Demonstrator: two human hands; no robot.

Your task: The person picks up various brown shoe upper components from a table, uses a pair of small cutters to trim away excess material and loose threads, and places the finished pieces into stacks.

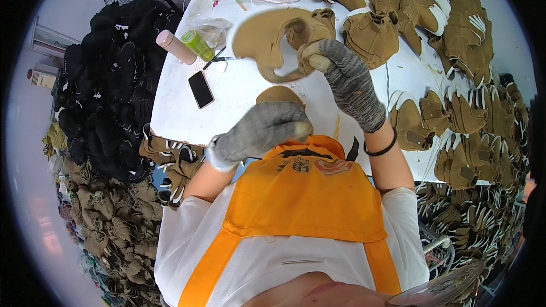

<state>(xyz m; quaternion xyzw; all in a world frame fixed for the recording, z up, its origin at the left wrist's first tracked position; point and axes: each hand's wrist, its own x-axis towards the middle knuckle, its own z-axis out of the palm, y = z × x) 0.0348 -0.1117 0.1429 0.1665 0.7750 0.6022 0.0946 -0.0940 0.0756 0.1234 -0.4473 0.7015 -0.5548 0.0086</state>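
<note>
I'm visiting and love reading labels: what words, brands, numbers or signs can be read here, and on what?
Orange apron: dark lettering beside a reddish emblem, creased; I won't copy out the wording.
Green container: any print is too small to read.
Phone: dark screen, no text visible.
Brown piece in the right hand: no print I can make out.

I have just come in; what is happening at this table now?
The person's gloved right hand holds a curved brown piece over a white table. The gloved left hand is close to another brown piece; whether it grips it is unclear. Brown stacks sit on the right, a phone on the left.
</note>
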